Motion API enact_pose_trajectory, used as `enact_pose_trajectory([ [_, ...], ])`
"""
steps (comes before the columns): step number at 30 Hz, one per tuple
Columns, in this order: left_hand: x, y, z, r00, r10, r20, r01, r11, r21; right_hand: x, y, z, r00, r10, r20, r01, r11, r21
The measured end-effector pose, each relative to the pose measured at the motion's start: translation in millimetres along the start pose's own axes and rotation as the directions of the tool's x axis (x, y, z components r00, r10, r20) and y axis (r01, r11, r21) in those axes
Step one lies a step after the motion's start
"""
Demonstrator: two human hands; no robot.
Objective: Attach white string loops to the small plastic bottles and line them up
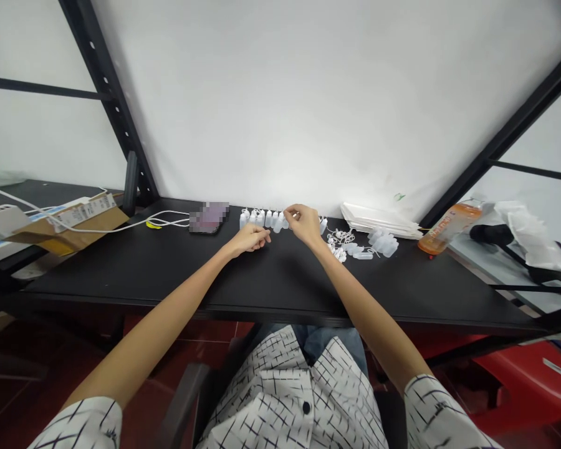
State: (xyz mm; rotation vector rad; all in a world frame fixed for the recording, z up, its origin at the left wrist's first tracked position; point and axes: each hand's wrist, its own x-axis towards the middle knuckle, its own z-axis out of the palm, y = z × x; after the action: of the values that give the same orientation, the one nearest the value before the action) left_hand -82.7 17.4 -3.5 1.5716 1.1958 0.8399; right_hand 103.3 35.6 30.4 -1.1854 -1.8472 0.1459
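A row of small white dropper bottles (262, 218) stands upright at the back of the black table (168, 268). My left hand (250, 239) rests on the table just in front of the row, fingers curled in. My right hand (303, 222) is raised at the row's right end, fingers pinched on a small white piece that I cannot make out. Loose white caps (339, 244) and several lying clear bottles (378, 243) are scattered to the right of that hand.
A phone (209, 218) with white cables (168, 219) lies left of the bottles. A cardboard box (70, 221) sits at far left. White trays (378, 219) are stacked at back right, and an orange bottle (446, 227) lies beyond them. Black shelf posts (112, 106) frame the wall.
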Motion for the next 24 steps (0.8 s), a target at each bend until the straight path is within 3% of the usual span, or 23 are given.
enact_pose_trajectory([
  [6,2.1,-2.1,-7.1,1.0,0.002,-0.008,-0.002,0.995,0.097,8.3,-0.4,30.4,0.996,0.047,0.081,-0.039,0.994,-0.1],
  [8,3.5,-2.4,-4.2,0.996,0.083,-0.019,-0.077,0.977,0.197,10.2,0.3,35.0,0.994,0.055,0.093,-0.048,0.996,-0.08],
  [12,4.6,-3.9,-1.1,0.985,0.17,-0.021,-0.154,0.932,0.33,15.0,2.2,40.7,0.991,0.058,0.124,-0.055,0.998,-0.029],
  [24,5.0,-4.3,-1.1,0.979,0.204,-0.019,-0.181,0.905,0.384,21.6,7.6,46.5,0.983,-0.005,0.182,0.001,1.0,0.023],
])
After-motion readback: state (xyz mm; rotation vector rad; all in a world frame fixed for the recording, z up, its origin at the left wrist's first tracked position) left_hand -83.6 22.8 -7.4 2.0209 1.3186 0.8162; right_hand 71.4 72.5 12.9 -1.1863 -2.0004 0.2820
